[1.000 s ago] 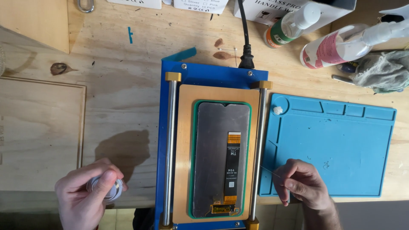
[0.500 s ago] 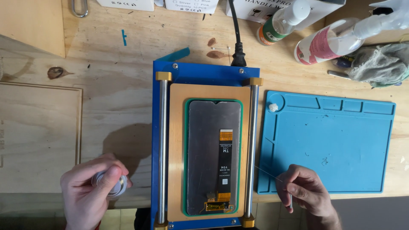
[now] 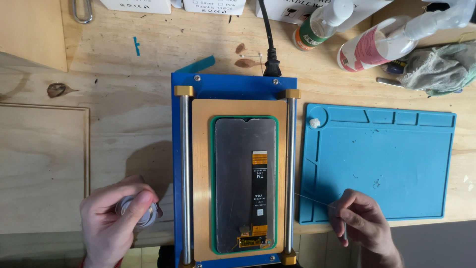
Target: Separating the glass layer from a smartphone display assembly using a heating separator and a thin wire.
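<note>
Plywood table [image 3: 129, 89] runs under everything, with bare wood open on the left and along the near edge between my hands. I see my left hand [image 3: 111, 221] curled tight around a small white spool [image 3: 141, 213], just left of the blue machine [image 3: 233, 87]. My right hand [image 3: 364, 223] is pinched narrow on a thin wire [image 3: 315, 200], which slants toward the machine's right rail [image 3: 290, 173]; the hand lies over the near edge of the blue mat [image 3: 386, 159]. A phone screen [image 3: 243, 183] lies face down on the machine's tan plate, between the two rails. Bottles [image 3: 377, 42] and a rag [image 3: 436, 67] sit well beyond, at the far right.
</note>
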